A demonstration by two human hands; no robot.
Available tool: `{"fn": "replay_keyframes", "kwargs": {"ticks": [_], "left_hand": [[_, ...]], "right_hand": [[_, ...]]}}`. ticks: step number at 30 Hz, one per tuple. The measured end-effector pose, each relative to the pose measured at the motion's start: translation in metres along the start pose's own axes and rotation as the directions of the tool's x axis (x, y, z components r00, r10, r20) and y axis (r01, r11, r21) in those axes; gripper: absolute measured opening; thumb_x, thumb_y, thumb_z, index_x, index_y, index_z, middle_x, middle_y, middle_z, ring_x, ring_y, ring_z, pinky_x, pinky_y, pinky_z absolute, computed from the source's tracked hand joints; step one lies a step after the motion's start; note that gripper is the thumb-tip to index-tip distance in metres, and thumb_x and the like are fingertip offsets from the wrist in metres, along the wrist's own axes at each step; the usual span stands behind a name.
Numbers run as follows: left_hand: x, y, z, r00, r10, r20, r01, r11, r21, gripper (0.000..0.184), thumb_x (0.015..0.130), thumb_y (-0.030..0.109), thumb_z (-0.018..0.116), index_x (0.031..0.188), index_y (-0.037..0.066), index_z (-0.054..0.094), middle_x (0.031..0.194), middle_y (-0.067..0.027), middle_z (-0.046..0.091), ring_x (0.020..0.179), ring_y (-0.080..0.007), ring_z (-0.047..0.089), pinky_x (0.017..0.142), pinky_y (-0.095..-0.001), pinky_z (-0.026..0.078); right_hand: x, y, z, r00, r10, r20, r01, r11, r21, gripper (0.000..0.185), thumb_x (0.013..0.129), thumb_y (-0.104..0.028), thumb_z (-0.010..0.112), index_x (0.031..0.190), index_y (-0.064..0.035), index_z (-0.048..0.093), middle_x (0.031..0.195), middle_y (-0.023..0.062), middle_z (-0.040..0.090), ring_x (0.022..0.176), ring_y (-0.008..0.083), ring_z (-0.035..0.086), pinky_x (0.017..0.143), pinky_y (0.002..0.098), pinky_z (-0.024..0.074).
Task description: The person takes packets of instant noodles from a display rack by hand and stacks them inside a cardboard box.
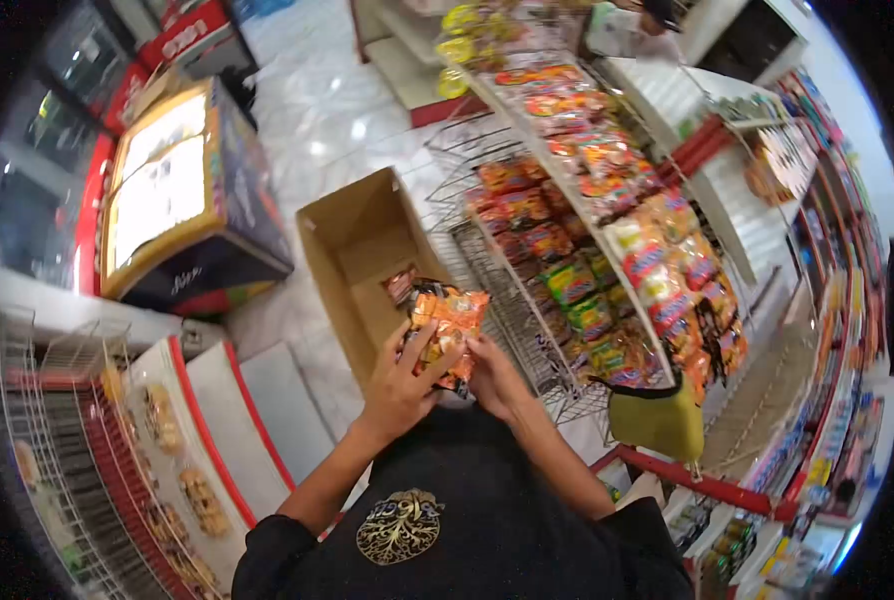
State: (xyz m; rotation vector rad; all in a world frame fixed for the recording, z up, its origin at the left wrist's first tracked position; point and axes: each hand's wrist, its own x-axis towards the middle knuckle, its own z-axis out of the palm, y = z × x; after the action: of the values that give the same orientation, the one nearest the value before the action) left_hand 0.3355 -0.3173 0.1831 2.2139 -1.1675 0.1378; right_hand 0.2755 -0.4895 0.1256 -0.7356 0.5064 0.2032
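Note:
Both my hands hold orange snack packets [449, 318] in front of my chest, above the near end of a cardboard box [352, 225]. My left hand [407, 385] lies over the front of the packets with its fingers spread across them. From the other side my right hand [494, 375] grips their right edge. How many packets are in the bundle I cannot tell. Inside the open box, a small dark red packet [400, 285] shows just beyond the bundle; the near part of the box is hidden by my hands.
To the right stands a wire rack [607, 250] with rows of orange, red and green packets. A yellow-green pouch [657, 418] hangs at its near end. Shelves with baked goods [202, 500] are at the left, an ice-cream freezer [217, 220] beyond. Another person [632, 35] is at the far counter.

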Motion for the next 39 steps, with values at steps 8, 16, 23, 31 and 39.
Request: {"fn": "replay_keyframes", "kwargs": {"ticks": [8,16,23,31,39], "left_hand": [[-0.064,-0.078,0.019,0.942,-0.269,0.203,0.314,0.917,-0.245,0.057,0.074,0.023,0.073,0.128,0.016,0.055,0.141,-0.0139,0.038,0.127,-0.0412,0.036,0.103,-0.0457,0.036],[-0.104,-0.148,0.054,0.819,-0.574,0.005,0.563,0.802,-0.198,0.055,0.084,0.020,0.064,0.134,0.010,0.046,0.137,-0.0204,0.041,0.126,-0.0395,0.039,0.106,-0.0479,0.031],[-0.093,-0.178,0.092,0.647,-0.761,0.044,0.681,0.550,-0.484,0.055,0.088,0.008,0.052,0.140,0.011,0.036,0.137,-0.0220,0.041,0.127,-0.0396,0.038,0.107,-0.0443,0.030],[-0.092,-0.173,0.116,0.540,-0.840,-0.058,0.779,0.525,-0.343,0.049,0.088,-0.003,0.041,0.134,0.009,0.045,0.129,-0.0230,0.049,0.121,-0.0403,0.046,0.101,-0.0416,0.039],[-0.101,-0.171,0.128,0.477,-0.870,-0.124,0.829,0.492,-0.266,0.045,0.088,-0.004,0.041,0.129,0.010,0.052,0.123,-0.0217,0.056,0.114,-0.0378,0.054,0.092,-0.0390,0.046]], "right_hand": [[0.092,0.067,-0.014,0.943,0.315,-0.104,-0.322,0.944,-0.063,0.041,0.088,-0.033,0.059,0.121,-0.0085,0.055,0.113,0.0040,0.060,0.103,0.0167,0.057,0.089,0.0329,0.0450],[0.175,0.066,-0.044,0.879,0.285,-0.383,-0.447,0.773,-0.450,0.072,0.082,-0.045,0.062,0.140,-0.0082,0.040,0.146,0.0167,0.033,0.134,0.0291,0.031,0.107,0.0479,0.0276],[0.278,0.141,-0.140,0.763,0.338,-0.552,-0.520,0.827,-0.213,0.075,0.075,-0.042,0.071,0.131,-0.0004,0.043,0.122,0.0126,0.046,0.106,0.0277,0.047,0.094,0.0423,0.0397],[0.304,0.165,-0.130,0.889,0.152,-0.431,-0.449,0.120,-0.885,0.087,0.076,-0.042,0.075,0.138,0.0044,0.035,0.115,0.0120,0.061,0.090,0.0247,0.064,0.085,0.0362,0.0508],[0.366,0.300,-0.262,0.781,0.613,0.121,-0.415,0.654,-0.633,0.102,0.080,-0.036,0.074,0.150,-0.0075,0.005,0.137,0.0172,0.046,0.090,0.0240,0.063,0.083,0.0356,0.0515]]}}
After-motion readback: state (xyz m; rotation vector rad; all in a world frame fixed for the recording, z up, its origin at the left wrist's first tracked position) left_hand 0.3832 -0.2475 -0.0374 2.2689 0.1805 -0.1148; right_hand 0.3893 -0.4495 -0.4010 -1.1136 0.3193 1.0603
